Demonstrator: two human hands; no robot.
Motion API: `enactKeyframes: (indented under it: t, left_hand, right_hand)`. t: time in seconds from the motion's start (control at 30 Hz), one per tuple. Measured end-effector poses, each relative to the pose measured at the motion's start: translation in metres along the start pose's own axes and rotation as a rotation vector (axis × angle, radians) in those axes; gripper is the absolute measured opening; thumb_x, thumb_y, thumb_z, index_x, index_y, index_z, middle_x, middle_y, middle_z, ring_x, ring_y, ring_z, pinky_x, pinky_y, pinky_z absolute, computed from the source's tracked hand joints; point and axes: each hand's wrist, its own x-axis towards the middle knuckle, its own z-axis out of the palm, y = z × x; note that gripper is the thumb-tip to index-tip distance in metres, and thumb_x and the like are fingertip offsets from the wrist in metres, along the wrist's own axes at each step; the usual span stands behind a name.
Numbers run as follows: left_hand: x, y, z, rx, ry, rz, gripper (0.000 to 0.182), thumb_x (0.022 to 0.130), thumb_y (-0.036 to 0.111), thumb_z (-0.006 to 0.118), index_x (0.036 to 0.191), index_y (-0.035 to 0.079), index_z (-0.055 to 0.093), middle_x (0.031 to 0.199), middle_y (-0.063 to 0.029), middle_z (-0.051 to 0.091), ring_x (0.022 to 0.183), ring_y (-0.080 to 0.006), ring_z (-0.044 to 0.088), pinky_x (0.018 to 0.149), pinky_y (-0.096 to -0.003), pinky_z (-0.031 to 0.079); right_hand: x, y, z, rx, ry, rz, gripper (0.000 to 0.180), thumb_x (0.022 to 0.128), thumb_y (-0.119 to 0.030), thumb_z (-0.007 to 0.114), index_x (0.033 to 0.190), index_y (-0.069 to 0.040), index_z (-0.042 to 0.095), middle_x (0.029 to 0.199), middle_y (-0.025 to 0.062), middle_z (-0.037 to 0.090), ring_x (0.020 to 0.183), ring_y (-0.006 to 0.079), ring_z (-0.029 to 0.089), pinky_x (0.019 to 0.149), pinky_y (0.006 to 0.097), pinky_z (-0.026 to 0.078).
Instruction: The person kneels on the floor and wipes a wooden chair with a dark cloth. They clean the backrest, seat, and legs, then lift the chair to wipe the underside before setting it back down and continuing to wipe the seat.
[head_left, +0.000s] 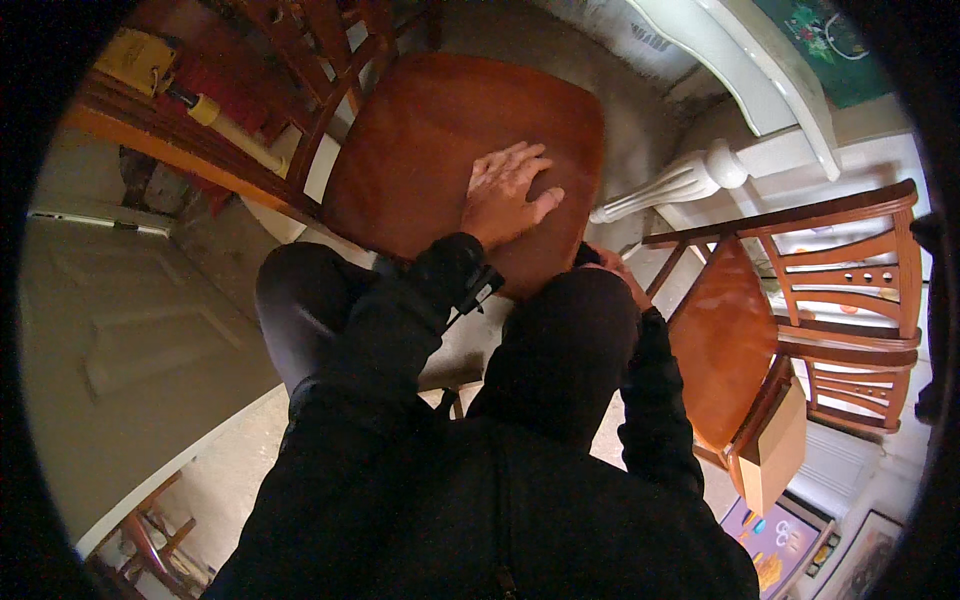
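My left hand (510, 195) lies palm down on the reddish-brown seat of a wooden chair (427, 142), fingers spread, with nothing visible under it. The slatted chair back (322, 67) rises at the seat's far left. Beside the seat's near right corner is my right hand (619, 271), partly hidden by my knee. A small black thing (587, 255) shows at its fingers, but I cannot tell whether the hand grips it. Near my left wrist there is a small black device (480, 291) with a thin wire.
Right of me stands another wooden chair (724, 352), with a cardboard box (772, 450) by its seat. A white fluted furniture leg (675, 180) is behind the seat's right edge. Leftward are a wooden rail (195, 169), a pale-handled tool (236, 139), a yellow box (135, 60) and a panelled door (150, 337).
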Motion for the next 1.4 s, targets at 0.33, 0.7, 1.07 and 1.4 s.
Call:
enactKeyframes:
  t: [0.33, 0.7, 1.07, 1.4]
  left_hand:
    - [0.013, -0.011, -0.065, -0.513, -0.247, -0.262, 0.034, 0.106, 0.036, 0.071, 0.123, 0.008, 0.08, 0.131, -0.0134, 0.078, 0.123, -0.0324, 0.07, 0.106, -0.0422, 0.053]
    - [-0.005, 0.045, -0.275, -0.132, 0.983, -0.035, 0.034, 0.095, 0.007, 0.086, 0.126, 0.003, 0.073, 0.123, -0.0117, 0.074, 0.111, -0.0244, 0.07, 0.1, -0.0374, 0.056]
    - [0.0, -0.013, -0.312, -0.077, 0.957, -0.391, 0.063, 0.101, 0.04, 0.086, 0.137, -0.006, 0.059, 0.123, -0.0158, 0.074, 0.112, -0.0261, 0.067, 0.102, -0.041, 0.053]
    - [0.021, -0.01, -0.311, -0.223, 1.022, -0.426, 0.039, 0.091, 0.018, 0.087, 0.115, -0.001, 0.061, 0.101, -0.0125, 0.075, 0.09, -0.0254, 0.069, 0.086, -0.0403, 0.057]
  right_hand:
    - [-0.014, -0.08, -0.054, 0.093, 0.468, 0.179, 0.038, 0.098, -0.02, 0.072, 0.13, 0.0, 0.073, 0.114, 0.0079, 0.078, 0.103, 0.0189, 0.074, 0.094, 0.0332, 0.058]
    - [0.026, -0.238, -0.061, 0.05, 0.463, -0.07, 0.039, 0.096, -0.024, 0.074, 0.128, -0.001, 0.075, 0.112, 0.0077, 0.078, 0.096, 0.0175, 0.074, 0.087, 0.0318, 0.059]
    - [0.099, -0.272, -0.04, 0.136, 0.411, -0.224, 0.048, 0.109, -0.032, 0.066, 0.14, 0.005, 0.073, 0.134, 0.0153, 0.079, 0.116, 0.0225, 0.079, 0.103, 0.035, 0.062]
    - [0.152, 0.016, -0.111, -0.621, 0.621, -0.099, 0.055, 0.105, -0.047, 0.07, 0.122, 0.004, 0.081, 0.102, 0.0091, 0.083, 0.088, 0.0248, 0.077, 0.082, 0.041, 0.062]
